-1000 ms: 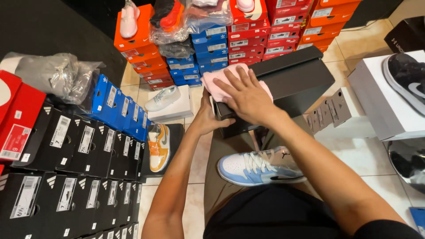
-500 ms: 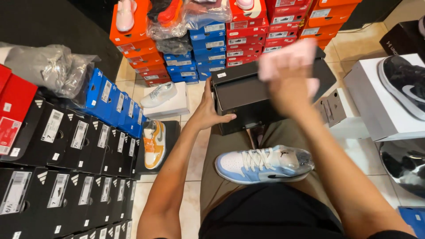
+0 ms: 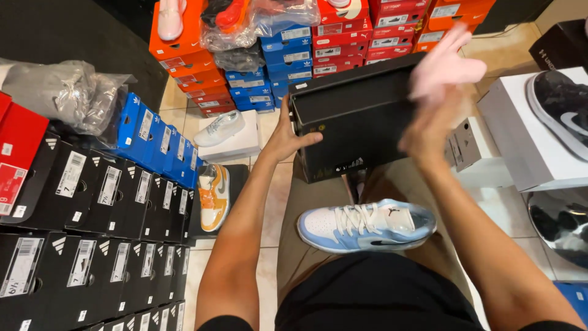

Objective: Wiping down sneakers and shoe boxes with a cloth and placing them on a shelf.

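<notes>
My left hand (image 3: 288, 138) grips the left end of a black shoe box (image 3: 355, 119), which is tilted up with its long side toward me. My right hand (image 3: 432, 125) is raised by the box's right end and holds pink wrapping paper (image 3: 444, 61), blurred by motion. A white and light blue sneaker (image 3: 367, 225) lies on its side across my lap, toe to the left.
Rows of black boxes (image 3: 92, 208) and blue boxes (image 3: 153, 138) line the left. Orange, blue and red boxes (image 3: 343, 34) are stacked at the back. A white and orange sneaker (image 3: 214, 196) sits on a box; a white box (image 3: 527, 147) with a dark shoe stands at the right.
The pink paper has come up out of the box in my right hand. The box has tipped up and moved toward the right while my left hand kept hold of it.
</notes>
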